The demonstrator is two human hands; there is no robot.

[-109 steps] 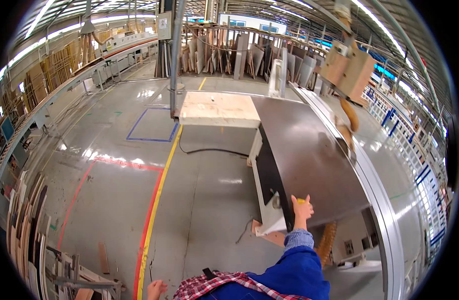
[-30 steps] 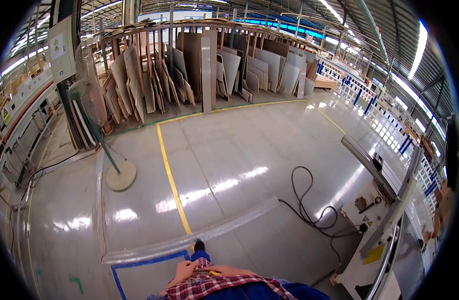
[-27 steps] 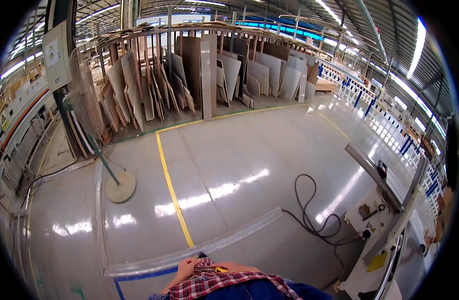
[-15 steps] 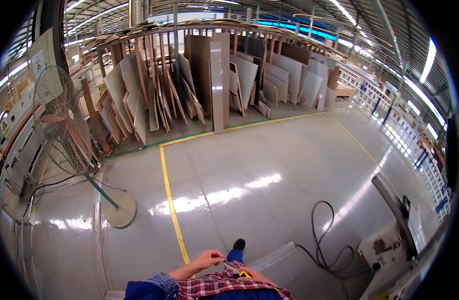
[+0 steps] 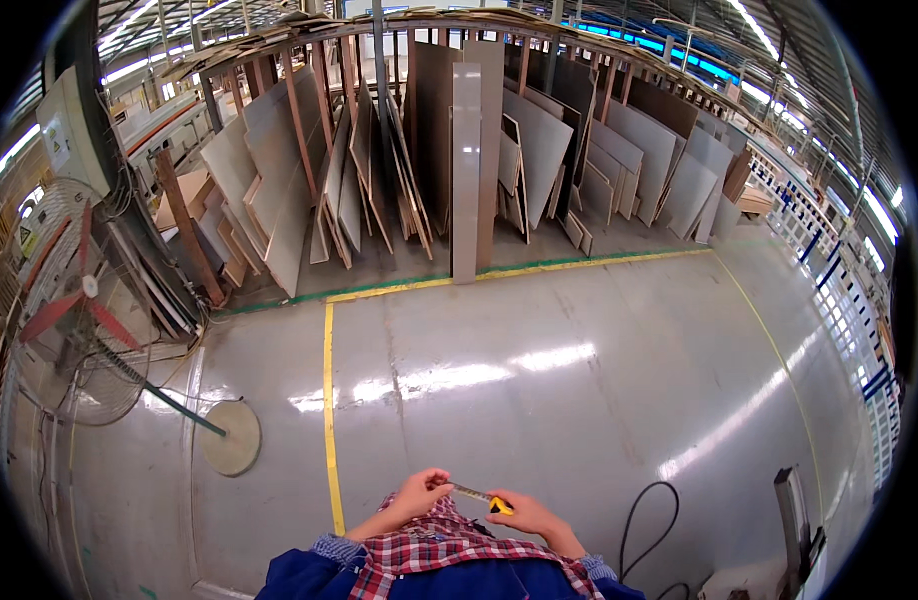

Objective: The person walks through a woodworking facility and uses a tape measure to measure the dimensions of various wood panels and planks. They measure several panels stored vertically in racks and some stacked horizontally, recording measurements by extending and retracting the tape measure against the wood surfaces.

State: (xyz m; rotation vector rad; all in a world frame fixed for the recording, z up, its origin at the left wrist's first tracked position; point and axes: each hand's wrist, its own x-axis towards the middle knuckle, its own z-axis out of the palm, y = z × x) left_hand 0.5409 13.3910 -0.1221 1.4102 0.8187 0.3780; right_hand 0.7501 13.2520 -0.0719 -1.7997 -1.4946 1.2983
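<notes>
My right hand (image 5: 531, 514) is closed round a yellow and black tape measure (image 5: 500, 506) in front of my waist. A short length of its blade (image 5: 469, 491) is drawn out to the left. At the free end, the fingers of my left hand (image 5: 419, 494) are pinched together on the blade. Both hands are above the red plaid cloth (image 5: 439, 541) over my blue clothing, with the grey floor beyond them.
Ahead, large boards (image 5: 279, 190) lean upright in a rack, with one tall narrow panel (image 5: 466, 180) at its front. A caged fan (image 5: 89, 300) on a round base (image 5: 231, 438) stands left. A black cable (image 5: 629, 520) loops at right. Yellow lines (image 5: 330, 400) mark the floor.
I have moved closer to the board rack. Both hands have risen into fuller view, and the tape measure with its drawn-out blade shows more plainly between them.
</notes>
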